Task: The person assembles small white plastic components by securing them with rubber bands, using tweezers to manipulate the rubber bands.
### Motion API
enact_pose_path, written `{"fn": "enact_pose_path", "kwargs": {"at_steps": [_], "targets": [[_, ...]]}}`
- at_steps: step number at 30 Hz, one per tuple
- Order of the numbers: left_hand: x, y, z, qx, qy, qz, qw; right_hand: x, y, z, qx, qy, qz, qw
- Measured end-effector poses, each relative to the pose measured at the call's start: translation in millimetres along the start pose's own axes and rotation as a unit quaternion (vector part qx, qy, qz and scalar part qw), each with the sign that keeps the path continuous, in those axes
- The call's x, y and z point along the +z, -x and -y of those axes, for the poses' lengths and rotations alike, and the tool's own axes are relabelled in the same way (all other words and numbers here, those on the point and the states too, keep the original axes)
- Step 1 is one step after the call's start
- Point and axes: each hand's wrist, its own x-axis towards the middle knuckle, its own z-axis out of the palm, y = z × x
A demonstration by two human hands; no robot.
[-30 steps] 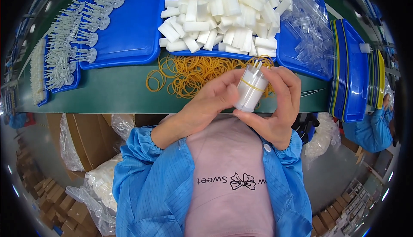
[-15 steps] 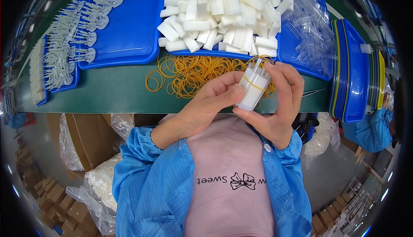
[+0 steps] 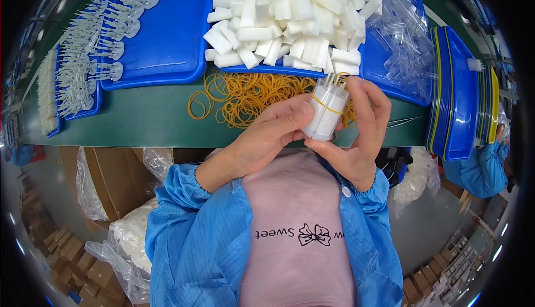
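Open green tabletop (image 3: 134, 126) left of hands (image 3: 267, 134); rubber bands (image 3: 248, 95), foam blocks (image 3: 292, 14) ahead.

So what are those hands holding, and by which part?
A clear and white bundle, banded in yellow: left hand at its left side; right hand with thumb at the bottom, fingers near the top.

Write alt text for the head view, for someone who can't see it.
The left hand and right hand hold a clear-and-white bundle circled by a yellow band over a green table. Beyond lie loose rubber bands, then blue trays bearing white blocks and clear plastic parts.
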Motion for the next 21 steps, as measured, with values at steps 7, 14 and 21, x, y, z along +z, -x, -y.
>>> {"fn": "enact_pose_path", "kwargs": {"at_steps": [7, 14, 21], "targets": [[-2.0, -0.5, 7.7, 0.044, -0.047, -0.016, 0.998, 0.2, 1.0, 2.3, -0.021, 0.075, -0.003, 0.997], [-3.4, -0.2, 4.9, -0.033, 0.028, 0.049, 0.998, -1.1, 3.7, -3.0, -0.009, -0.068, -0.010, 0.998], [2.7, -1.3, 5.9, 0.046, -0.035, -0.044, 0.997, -0.4, -0.1, 7.6, 0.019, 0.051, -0.002, 0.999]]}}
